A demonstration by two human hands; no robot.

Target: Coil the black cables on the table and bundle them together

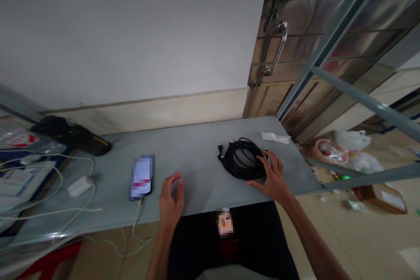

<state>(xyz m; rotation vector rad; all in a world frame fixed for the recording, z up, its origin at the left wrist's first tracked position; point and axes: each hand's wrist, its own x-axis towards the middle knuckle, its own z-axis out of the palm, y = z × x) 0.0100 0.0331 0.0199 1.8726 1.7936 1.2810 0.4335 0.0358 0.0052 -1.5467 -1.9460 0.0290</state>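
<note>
A coil of black cable lies on the grey tabletop, its plug end sticking out on the left side. My right hand is at the coil's right edge, thumb and fingers spread apart; the fingertips reach over the edge, and whether they press on it I cannot tell. Over the front edge of the table, my left hand is held with curved fingers and the thumb apart from them, nothing between. Nearest to it, on the left, a phone with a lit screen has a white cable plugged in.
A white adapter with trailing white cords sits at left, near a black bottle lying on its side. Behind the coil is a white paper strip. Metal frame bars rise at right; a basket and bags stand on the floor.
</note>
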